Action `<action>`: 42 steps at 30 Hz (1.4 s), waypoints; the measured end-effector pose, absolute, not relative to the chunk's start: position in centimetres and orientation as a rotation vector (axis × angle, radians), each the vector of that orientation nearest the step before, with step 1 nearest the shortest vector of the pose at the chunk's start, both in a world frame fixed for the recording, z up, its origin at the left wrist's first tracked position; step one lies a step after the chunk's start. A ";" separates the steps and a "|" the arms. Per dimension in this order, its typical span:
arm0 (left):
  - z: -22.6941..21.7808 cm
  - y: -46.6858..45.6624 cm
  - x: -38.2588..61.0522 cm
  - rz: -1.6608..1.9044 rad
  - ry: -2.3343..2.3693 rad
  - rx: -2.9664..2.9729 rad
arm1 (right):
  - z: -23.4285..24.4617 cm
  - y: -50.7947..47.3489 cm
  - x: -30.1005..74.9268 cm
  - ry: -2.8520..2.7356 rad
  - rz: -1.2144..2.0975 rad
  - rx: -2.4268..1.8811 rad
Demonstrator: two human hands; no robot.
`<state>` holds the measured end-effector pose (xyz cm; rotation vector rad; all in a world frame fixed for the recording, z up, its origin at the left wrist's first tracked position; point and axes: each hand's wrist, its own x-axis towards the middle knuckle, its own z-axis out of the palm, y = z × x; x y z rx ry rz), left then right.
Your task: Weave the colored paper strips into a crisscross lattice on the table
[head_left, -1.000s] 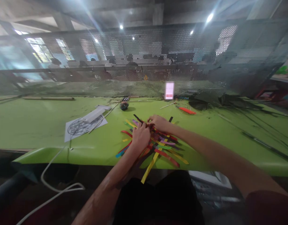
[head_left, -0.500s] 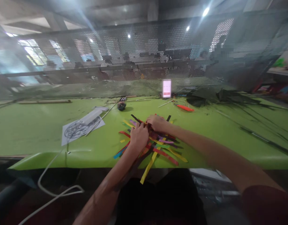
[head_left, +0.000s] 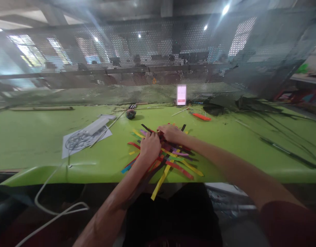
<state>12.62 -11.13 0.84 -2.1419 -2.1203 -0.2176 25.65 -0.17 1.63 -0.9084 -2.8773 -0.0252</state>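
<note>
Coloured strips, crossed over one another, lie by the worktop's near edge, roughly midway along it. From my remote view, the left hand has its fingers bent close together on them; the right hand's fingers curl inward just beside; whether either pinches a strip I cannot tell. Risk, my judgement: the long yellow strip overhangs the near edge, so the lap could snag it, dragging crossings askew; uneven finger pressure could loosen others
</note>
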 end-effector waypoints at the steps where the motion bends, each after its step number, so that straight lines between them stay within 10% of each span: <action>1: 0.8 -11.0 12.6 -0.220 -2.122 -2.144 | 1.7 -0.2 25.7 -2.879 -0.039 -0.915; 42: 1.0 -9.9 12.7 -0.131 -2.132 -2.136 | 2.9 2.0 26.2 -2.934 0.022 -0.865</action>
